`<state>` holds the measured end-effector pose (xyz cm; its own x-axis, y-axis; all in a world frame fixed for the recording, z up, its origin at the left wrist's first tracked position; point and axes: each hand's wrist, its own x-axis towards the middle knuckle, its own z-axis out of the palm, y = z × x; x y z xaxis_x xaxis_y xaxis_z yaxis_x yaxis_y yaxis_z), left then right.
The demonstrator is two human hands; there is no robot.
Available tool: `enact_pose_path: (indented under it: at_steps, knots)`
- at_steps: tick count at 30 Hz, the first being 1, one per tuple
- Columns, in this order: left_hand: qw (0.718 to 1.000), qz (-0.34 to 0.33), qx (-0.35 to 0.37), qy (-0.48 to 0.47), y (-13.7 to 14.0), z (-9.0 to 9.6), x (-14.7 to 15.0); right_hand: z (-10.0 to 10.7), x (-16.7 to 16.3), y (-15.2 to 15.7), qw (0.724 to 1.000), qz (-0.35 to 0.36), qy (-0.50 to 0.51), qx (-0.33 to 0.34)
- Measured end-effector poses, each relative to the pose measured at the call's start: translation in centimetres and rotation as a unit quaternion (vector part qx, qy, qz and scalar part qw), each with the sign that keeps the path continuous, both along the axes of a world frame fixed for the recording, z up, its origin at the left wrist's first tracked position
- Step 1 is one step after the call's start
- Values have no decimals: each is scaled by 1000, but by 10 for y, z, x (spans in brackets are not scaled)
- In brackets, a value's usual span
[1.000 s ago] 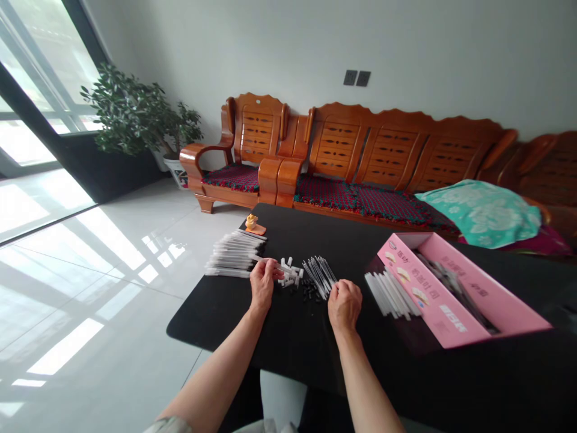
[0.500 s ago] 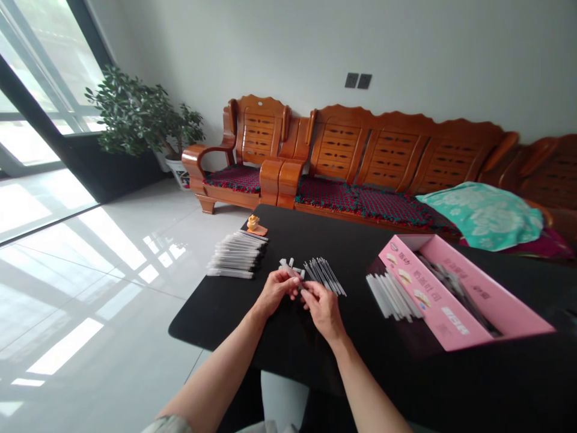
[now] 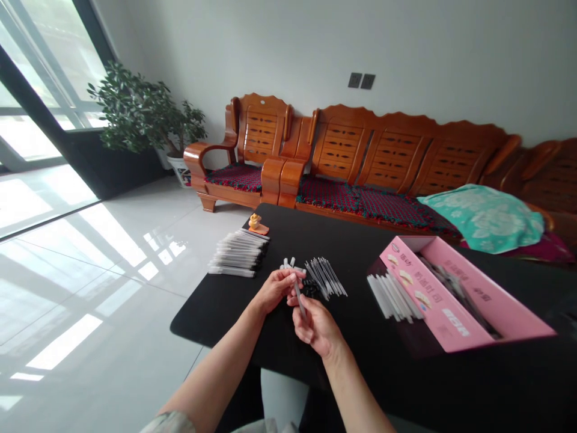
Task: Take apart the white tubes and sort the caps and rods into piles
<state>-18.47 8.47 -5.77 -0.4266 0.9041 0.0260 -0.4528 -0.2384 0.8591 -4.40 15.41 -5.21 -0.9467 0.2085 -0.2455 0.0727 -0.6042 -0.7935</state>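
Note:
Over the black table, a translucent pen barrel (image 3: pixel 299 299) is held between both hands, tilted with its lower end toward me. My left hand (image 3: pixel 278 290) is closed, its thumb and fingertips pinching near the barrel's upper end. My right hand (image 3: pixel 316 328) wraps its fingers round the lower part. Just beyond them lie small white pen caps (image 3: pixel 288 263) and a group of small black pieces (image 3: pixel 311 290), partly hidden by my fingers. To their right, thin pen refills (image 3: pixel 327 278) lie side by side. Several pens (image 3: pixel 237 255) with dark ends are stacked on the left.
White pen barrels (image 3: pixel 393 296) lie by an open pink box (image 3: pixel 444 307) with dark contents. A small orange figurine (image 3: pixel 255 222) stands at the table's (image 3: pixel 360 373) far left corner. Behind are a wooden sofa (image 3: pixel 387 150) and a potted plant (image 3: pixel 139 111).
My right hand has moved down toward me and turned. The pen barrel is now more upright in view and shows between the hands. The black pieces are now more exposed.

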Motion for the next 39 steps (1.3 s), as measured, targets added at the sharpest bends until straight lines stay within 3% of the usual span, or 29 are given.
enact_pose_path:
  at_steps: [2,3,5,6,8,9,10,11,12,15,17,18,20,21,24,25,26,27,28,30,31,33,34,35,37,38,39]
  knots:
    - [1000,15,0,4,1,-3,0,-1,-1,-1,999,-19,-12,28]
    - [1000,28,-1,9,1,-4,0,-1,-2,-1,996,-43,-24,73]
    - [998,60,-6,18,3,-8,-1,-1,-3,-1,965,-105,-44,236]
    - [997,73,-9,19,4,-9,-1,0,-4,0,929,-140,-52,340]
    - [996,93,-11,14,6,-11,-2,2,-6,-1,827,-192,-68,524]
    - [995,98,-9,11,7,-11,-2,3,-7,-2,785,-209,-76,578]
    - [995,101,-5,8,7,-11,-3,4,-9,-3,767,-215,-81,600]
    - [995,99,-2,6,6,-10,-4,5,-10,-4,776,-213,-84,587]
    - [996,94,1,3,5,-9,-4,6,-10,-5,812,-198,-83,543]
    - [998,59,0,-4,2,-6,-6,7,-10,-7,950,-89,-64,292]
    - [999,45,-1,-4,0,-5,-5,5,-7,-6,984,-25,-43,168]
    - [999,45,-1,-1,0,-4,-4,4,-5,-5,986,-22,-37,158]
    - [998,56,-6,13,1,-4,-1,2,-2,-3,964,-72,-41,254]
    - [998,64,-8,20,2,-4,0,1,-1,-2,931,-114,-52,343]
    - [995,92,-4,31,6,-5,3,2,-1,-1,779,-209,-84,585]
    - [994,102,0,30,7,-5,3,3,-2,-1,749,-222,-91,618]
    - [994,108,2,28,8,-6,3,5,-4,-1,744,-226,-93,621]
    - [994,109,3,24,8,-6,2,7,-5,-1,767,-219,-89,596]
    - [994,105,2,20,8,-6,1,9,-6,-1,811,-201,-82,543]
    - [996,83,-1,8,6,-6,-2,13,-6,-2,917,-137,-64,369]
    - [998,70,0,1,5,-6,-3,15,-6,-2,958,-91,-52,268]
    - [999,48,2,-9,3,-6,-5,15,-3,-2,993,-19,-27,117]
    - [999,42,3,-10,2,-6,-5,13,-2,-2,996,-2,-16,87]
    - [999,41,4,-9,2,-6,-4,11,0,-2,995,-9,-11,95]
    - [999,51,3,4,2,-6,-2,7,1,-2,974,-67,-16,218]
    - [998,59,2,12,3,-6,-1,5,1,-2,941,-108,-25,320]
    - [998,68,2,19,4,-7,0,4,1,-1,890,-144,-37,431]
